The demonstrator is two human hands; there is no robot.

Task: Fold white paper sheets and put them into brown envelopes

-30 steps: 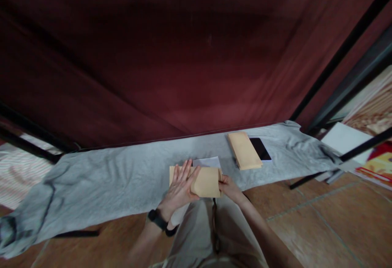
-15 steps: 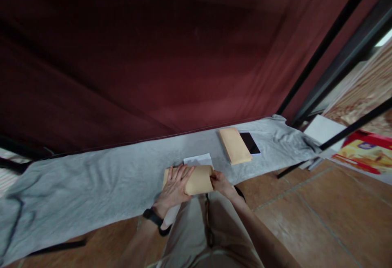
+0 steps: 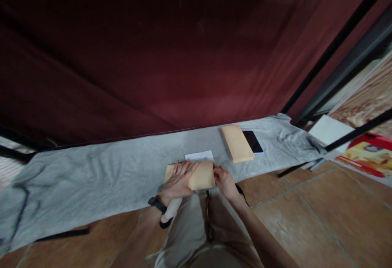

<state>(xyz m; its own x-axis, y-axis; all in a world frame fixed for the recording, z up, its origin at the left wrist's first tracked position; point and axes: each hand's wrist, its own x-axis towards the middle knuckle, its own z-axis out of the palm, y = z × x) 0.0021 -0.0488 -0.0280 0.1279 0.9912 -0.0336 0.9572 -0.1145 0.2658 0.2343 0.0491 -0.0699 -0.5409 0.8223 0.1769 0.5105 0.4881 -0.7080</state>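
A brown paper envelope (image 3: 201,175) lies across the near edge of the grey cloth, in front of my lap. My left hand (image 3: 180,180) rests flat on its left part, fingers spread over the paper. At the envelope's right end my right hand (image 3: 224,180) is closed, with fingertips pinching the open-looking edge; whether they reach inside is hidden. A white paper sheet (image 3: 199,155) sticks out from behind the envelope, mostly covered by it.
A stack of brown envelopes (image 3: 237,143) lies to the right, partly over a dark-screened tablet (image 3: 252,141). Grey cloth (image 3: 107,170) covers the long low surface. Behind it hangs a dark red sheet (image 3: 183,76). Black metal bars (image 3: 333,47) and a red-yellow package (image 3: 369,153) are at right.
The view has shifted slightly. My right hand has turned a little at the envelope's right end, its fingers now more curled there. My left hand stays spread on the paper.
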